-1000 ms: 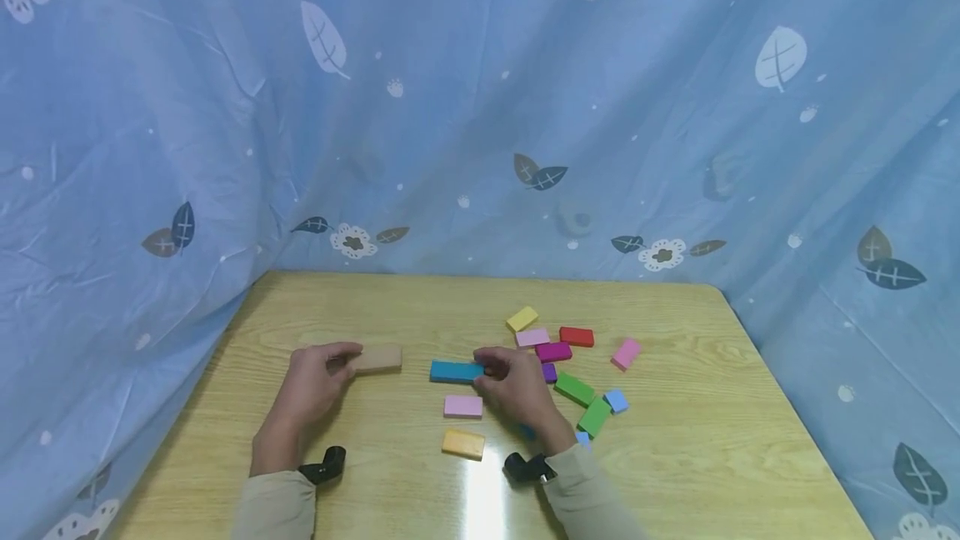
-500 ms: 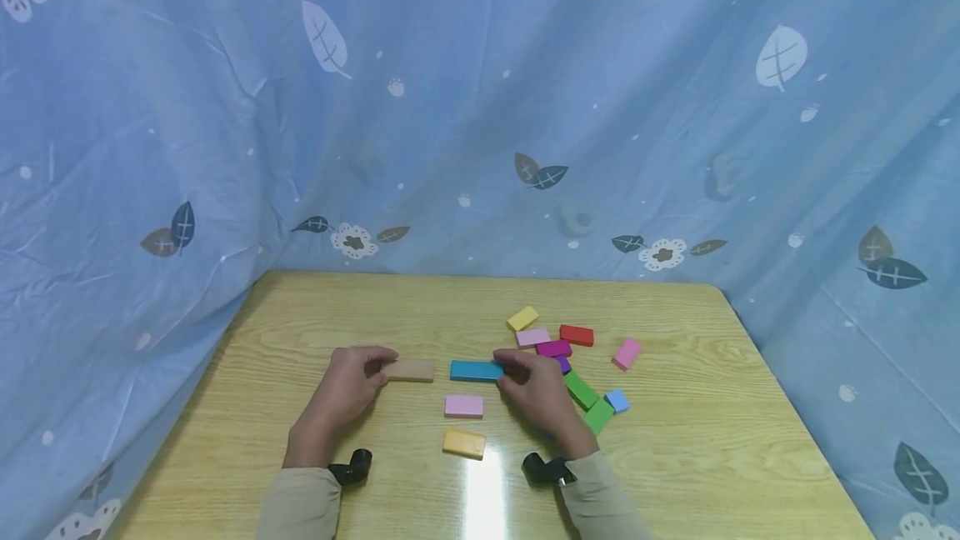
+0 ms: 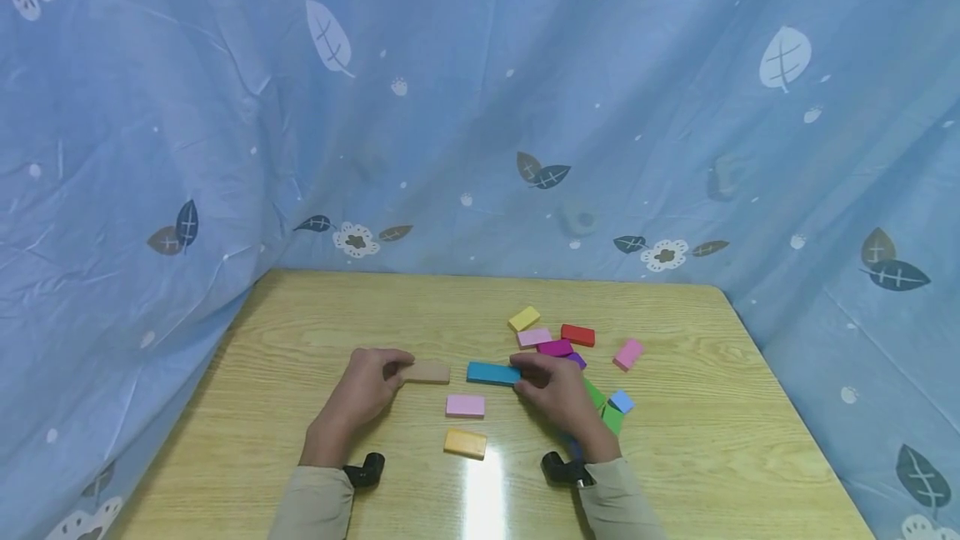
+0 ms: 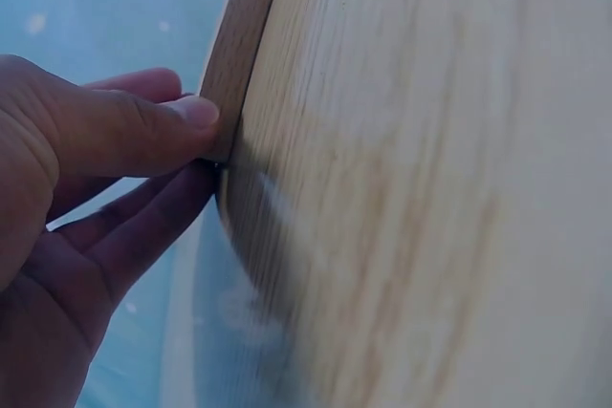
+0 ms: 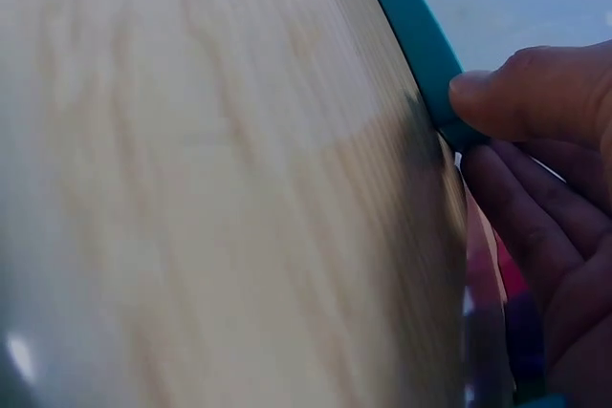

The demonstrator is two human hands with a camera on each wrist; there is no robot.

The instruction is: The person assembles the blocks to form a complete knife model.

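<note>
My left hand [image 3: 366,386] pinches the outer end of a tan wooden block [image 3: 426,372], thumb on its near side as the left wrist view shows. Opposite it, my right hand [image 3: 558,394] pinches the right end of a long blue block [image 3: 491,373]. The two blocks lie roughly in line, with a small gap between their inner ends. Just below that gap, in the head view, a light pink block [image 3: 465,406] lies flat on the table. Closer to me lies an orange-yellow block [image 3: 465,443].
Beyond and right of my right hand are scattered blocks: yellow [image 3: 523,318], red [image 3: 577,335], magenta [image 3: 555,347], pink [image 3: 628,354], green [image 3: 612,419] and a small light blue one [image 3: 621,402]. A blue patterned curtain [image 3: 465,107] hangs around the wooden table [image 3: 315,307].
Both hands have moved to the right with their blocks. The tan block has come further than the blue one, so the gap between them is narrower. The pink and orange-yellow blocks stayed put.
</note>
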